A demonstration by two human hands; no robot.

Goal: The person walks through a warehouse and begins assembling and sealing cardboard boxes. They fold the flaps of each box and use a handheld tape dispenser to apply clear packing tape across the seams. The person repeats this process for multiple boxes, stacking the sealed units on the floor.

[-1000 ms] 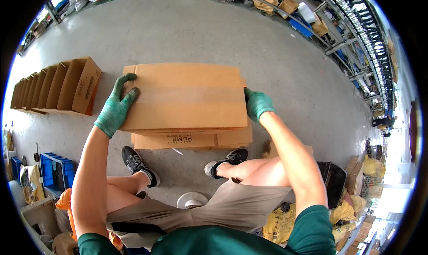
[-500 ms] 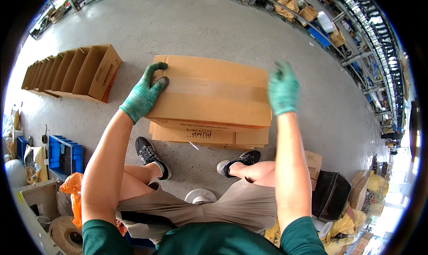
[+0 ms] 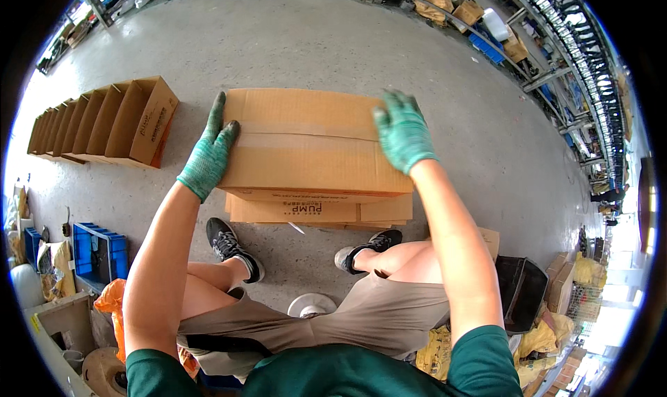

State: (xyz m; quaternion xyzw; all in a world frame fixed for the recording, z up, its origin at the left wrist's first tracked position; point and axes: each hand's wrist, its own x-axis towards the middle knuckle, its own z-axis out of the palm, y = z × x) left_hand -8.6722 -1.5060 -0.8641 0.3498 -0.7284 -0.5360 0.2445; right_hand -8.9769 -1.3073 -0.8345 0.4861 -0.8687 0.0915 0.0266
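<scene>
Brown corrugated cardboard makes up the carton (image 3: 306,150), a long closed box between the person's feet with a seam running lengthwise across its top under a glossy strip of clear tape; it sits on flattened cardboard (image 3: 267,211) that juts out on the near side and bears dark print. To the left on the floor, a row of cartons (image 3: 149,126) stands open, bare brown inner walls showing. A black bin (image 3: 521,293) is at the right, its inside too dark to read. At the left, a blue crate (image 3: 83,247) holds something dark that cannot be made out. The gloved left hand (image 3: 212,147), curled over the corner half a second ago, now has straightened fingers along the carton's left end. The right hand (image 3: 403,129), then off beyond the right end, is now spread over the top, blurred; contact cannot be told.
</scene>
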